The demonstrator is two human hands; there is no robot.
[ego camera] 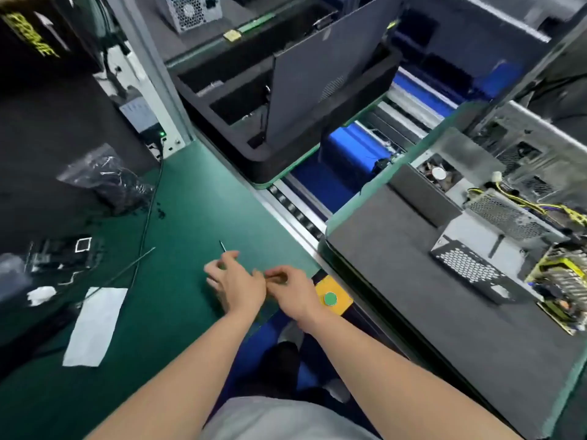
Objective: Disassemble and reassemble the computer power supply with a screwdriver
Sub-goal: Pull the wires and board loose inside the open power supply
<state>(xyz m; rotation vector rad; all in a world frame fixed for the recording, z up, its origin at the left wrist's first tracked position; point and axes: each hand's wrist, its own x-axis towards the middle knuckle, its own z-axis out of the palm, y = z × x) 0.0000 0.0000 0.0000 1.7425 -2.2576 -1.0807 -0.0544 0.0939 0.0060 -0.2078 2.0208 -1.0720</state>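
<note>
Left hand (pixel 236 289) grips the screwdriver (pixel 222 246), handle hidden, shaft pointing far; right hand (pixel 293 292) curled beside it, perhaps pinching something, unclear

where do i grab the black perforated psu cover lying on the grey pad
The perforated cover lies flat, holes up, on the grey foam pad. Its long left edge is raised and faces bare pad, while the circuit board crowds the right, so probably take your grip there, coming from the left.

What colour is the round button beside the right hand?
The button is green, on a yellow box beside the right hand; head view.
</note>
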